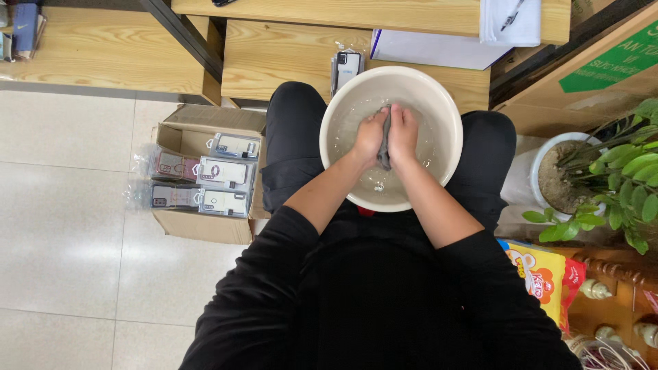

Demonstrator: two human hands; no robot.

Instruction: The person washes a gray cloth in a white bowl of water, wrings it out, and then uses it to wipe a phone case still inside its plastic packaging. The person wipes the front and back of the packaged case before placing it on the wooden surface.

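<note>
You hold a small grey cloth (386,140) between both hands, in the water at the middle of a round cream plastic basin (439,103) that rests on your lap; your left hand (371,135) has its fingers curled shut round the cloth's left side, and your right hand (403,132) is closed on its right side, the two hands pressed together with the wet fabric showing as a dark strip between them; the water is shallow and clear, rippled around your wrists; your sleeves are black and pushed up to the elbows, and your trousers are black too.

Just beyond the basin's far rim a phone case in a clear rectangular package (347,68) stands against a pale wooden shelf (274,62); beside it lies a white box with a blue edge (432,49); on the shelf above sits a folded white cloth with a pen on it (510,20).

To your left, on the glossy pale tiled floor, an open brown cardboard box (205,226) holds flat clear packets of phone cases (223,175), some pinkish, some grey, laid in rows; a few lie just outside its left wall.

To your right a white pot with a green leafy plant (617,171) stands near your knee; behind it a brown carton carries a green slanted label (613,65); nearer you lies a yellow and red snack bag (541,277).
</note>
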